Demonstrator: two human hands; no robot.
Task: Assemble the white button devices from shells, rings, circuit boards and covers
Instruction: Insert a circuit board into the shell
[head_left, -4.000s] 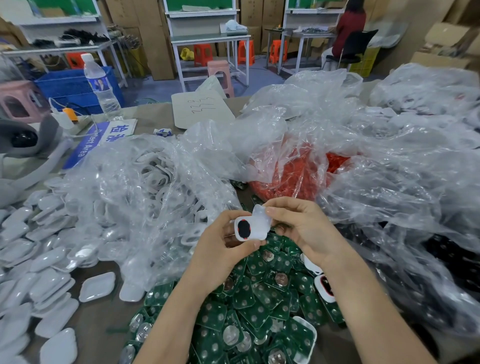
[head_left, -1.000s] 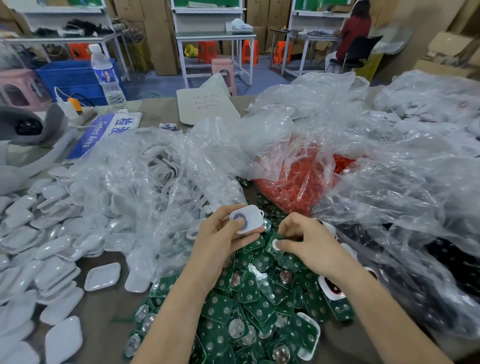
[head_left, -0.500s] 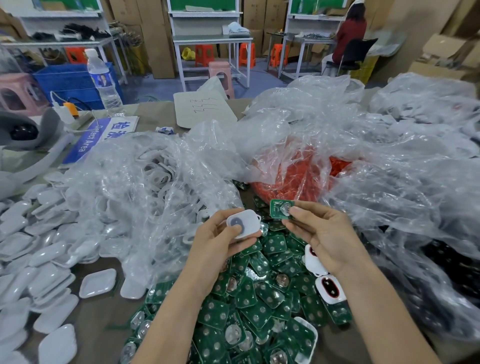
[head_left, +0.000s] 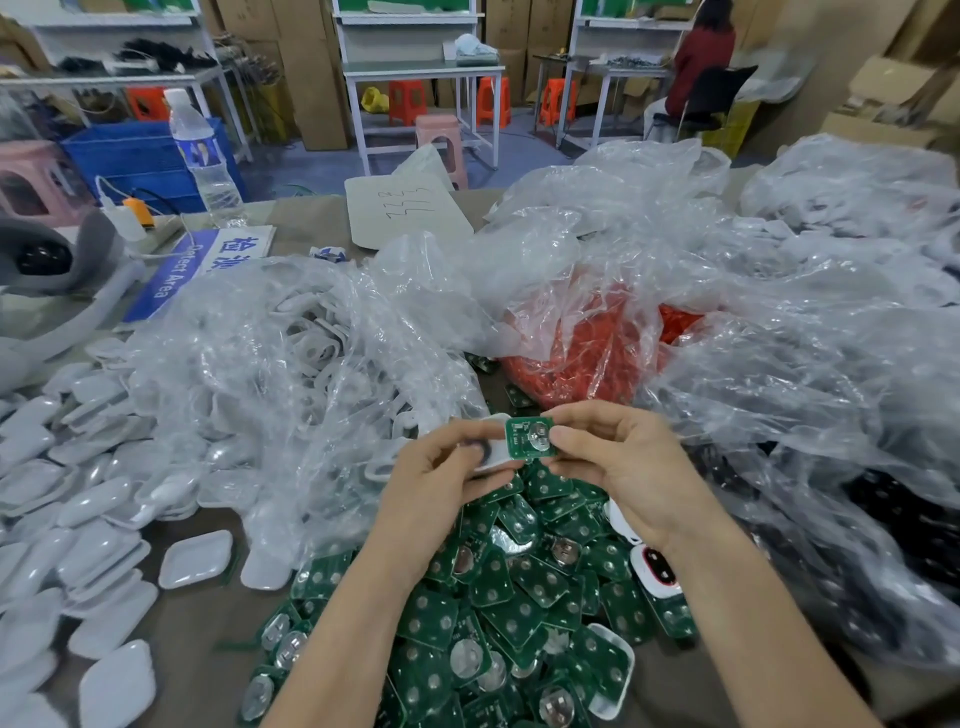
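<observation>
My left hand (head_left: 436, 483) grips a white shell (head_left: 491, 457) with a dark ring in its opening. My right hand (head_left: 618, 462) pinches a green circuit board (head_left: 530, 439) and holds it against the shell's right edge. Both hands hover over a heap of green circuit boards (head_left: 498, 597). Several white covers (head_left: 78, 519) lie spread at the left. A clear bag of white shells (head_left: 291, 374) sits behind my left hand. A bag of red rings (head_left: 582, 343) lies beyond my hands.
Crumpled clear bags (head_left: 779, 322) with white and black parts fill the right side. Two partly built devices (head_left: 654, 566) lie under my right wrist. A water bottle (head_left: 202, 156) and a blue sign (head_left: 182, 270) stand at the far left. A person sits at a far bench.
My right hand picked a green circuit board from the heap and brought it left to the shell in my left hand. The left hand rose slightly with the shell.
</observation>
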